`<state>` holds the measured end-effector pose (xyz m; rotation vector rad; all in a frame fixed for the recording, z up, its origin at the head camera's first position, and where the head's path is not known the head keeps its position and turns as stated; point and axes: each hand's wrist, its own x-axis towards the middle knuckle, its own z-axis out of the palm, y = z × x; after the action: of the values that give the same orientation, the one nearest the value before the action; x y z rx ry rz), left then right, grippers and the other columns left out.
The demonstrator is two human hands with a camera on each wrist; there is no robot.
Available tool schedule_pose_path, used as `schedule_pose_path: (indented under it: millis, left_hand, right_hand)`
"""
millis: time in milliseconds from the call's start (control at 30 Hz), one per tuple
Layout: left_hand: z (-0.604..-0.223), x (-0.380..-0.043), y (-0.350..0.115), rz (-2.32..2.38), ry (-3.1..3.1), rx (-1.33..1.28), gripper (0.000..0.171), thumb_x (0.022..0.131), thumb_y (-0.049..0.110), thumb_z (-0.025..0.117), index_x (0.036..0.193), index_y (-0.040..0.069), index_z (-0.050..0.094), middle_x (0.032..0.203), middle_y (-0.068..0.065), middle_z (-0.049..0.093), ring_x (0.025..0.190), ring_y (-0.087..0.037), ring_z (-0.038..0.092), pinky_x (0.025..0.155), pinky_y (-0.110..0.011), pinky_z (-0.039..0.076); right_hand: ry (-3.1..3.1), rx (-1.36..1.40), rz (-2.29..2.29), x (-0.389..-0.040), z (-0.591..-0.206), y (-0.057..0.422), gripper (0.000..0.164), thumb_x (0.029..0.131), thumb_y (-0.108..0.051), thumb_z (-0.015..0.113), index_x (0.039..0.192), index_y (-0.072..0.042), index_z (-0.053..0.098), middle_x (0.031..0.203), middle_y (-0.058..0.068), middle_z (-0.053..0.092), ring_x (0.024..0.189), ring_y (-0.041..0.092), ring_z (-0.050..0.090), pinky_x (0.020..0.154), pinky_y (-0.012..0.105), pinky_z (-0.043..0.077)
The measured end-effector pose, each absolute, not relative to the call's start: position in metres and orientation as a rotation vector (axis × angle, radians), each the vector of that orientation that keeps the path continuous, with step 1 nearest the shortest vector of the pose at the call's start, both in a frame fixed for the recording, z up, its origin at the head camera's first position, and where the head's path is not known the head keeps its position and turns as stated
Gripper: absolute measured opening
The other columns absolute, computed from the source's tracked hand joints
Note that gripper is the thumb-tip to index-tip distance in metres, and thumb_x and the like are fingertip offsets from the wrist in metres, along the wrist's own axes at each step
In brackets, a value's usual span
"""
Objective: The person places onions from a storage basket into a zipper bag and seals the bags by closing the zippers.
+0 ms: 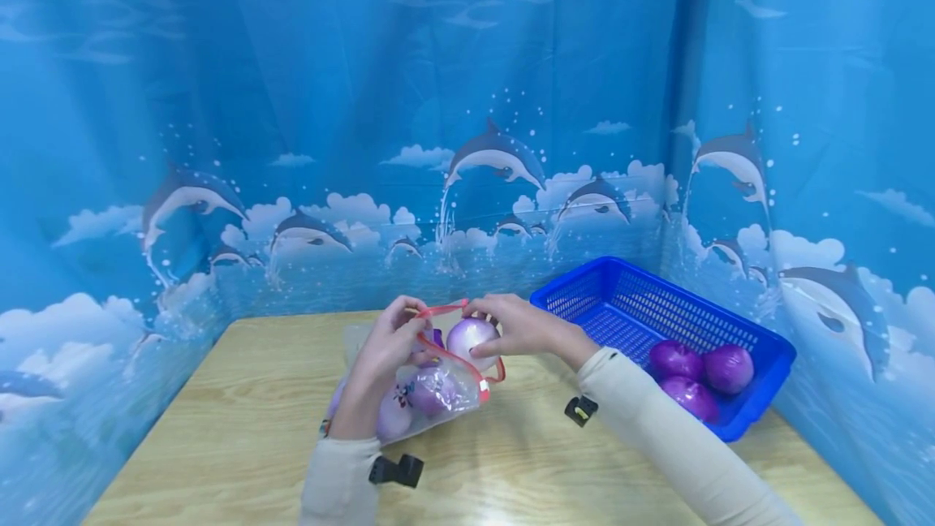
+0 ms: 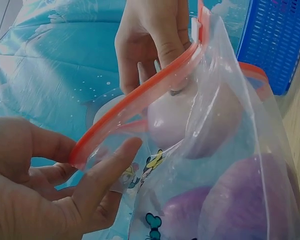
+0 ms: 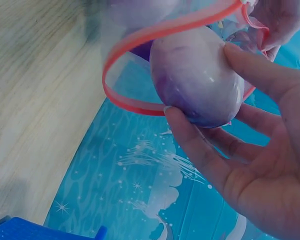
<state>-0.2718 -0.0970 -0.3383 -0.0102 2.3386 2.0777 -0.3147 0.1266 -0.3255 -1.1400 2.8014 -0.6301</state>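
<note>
My left hand [image 1: 381, 351] pinches the red zip edge of a clear plastic zip bag [image 1: 462, 403] with cartoon figures printed on it. In my right hand [image 1: 527, 325] is a glossy white-and-purple red onion [image 3: 197, 77], held between thumb and fingers at the bag's mouth. The left wrist view shows this onion partly behind the clear bag wall, with the right fingers reaching down from above. Several more red onions [image 1: 433, 390] lie inside the bag, some partly hidden by the left hand and wrist.
A blue plastic basket [image 1: 701, 299] stands at the table's right side, with darker purple onions [image 1: 675, 361] gathered at its near end. Both it and the bag rest on a wood-patterned table [image 1: 241, 396]. A blue dolphin-print curtain [image 1: 365, 104] hangs behind.
</note>
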Motion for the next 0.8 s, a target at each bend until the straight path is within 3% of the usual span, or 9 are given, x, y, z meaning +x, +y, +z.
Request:
schedule_pose_path:
  millis: [167,400,800]
  left_hand:
    - [-0.3379,-0.2728,-0.0985,2.107,2.338,-0.025,0.015,0.103,0.003,0.049,0.116,0.007,0.057,0.11,-0.015,0.061,0.071,-0.018,0.06,0.061,-0.028,0.06]
    - [-0.3373,-0.2739,-0.1005,2.17,2.312,-0.041,0.016,0.103,0.002,0.047,0.115,0.006,0.056,0.105,-0.013,0.06,0.068,-0.017,0.056,0.065,-0.032,0.062]
    - [-0.3365,-0.2743,-0.1005,2.209,2.283,-0.05,0.015,0.104,0.002,0.046,0.116,0.005,0.055,0.11,-0.014,0.058,0.073,-0.019,0.058,0.067,-0.031,0.063]
  right_hand:
    - [2.833,-1.108,-0.568,-0.3134,-0.3287,0.1248,0.054,0.087,-0.033,0.083,0.136,-0.017,0.064,0.116,0.004,0.065,0.099,0.015,0.059,0.076,0.027,0.056]
    - [2.805,-1.083,-0.564,-0.3118,-0.3305,0.1249,0.052,0.087,-0.029,0.084,0.134,-0.015,0.066,0.12,0.005,0.065,0.102,0.018,0.064,0.075,0.027,0.059]
    - [2.797,-1.137,-0.542,-0.3133,-0.329,0.1304,0.033,0.092,-0.02,0.078,0.124,-0.013,0.07,0.106,0.005,0.069,0.089,0.018,0.07,0.073,0.024,0.059]
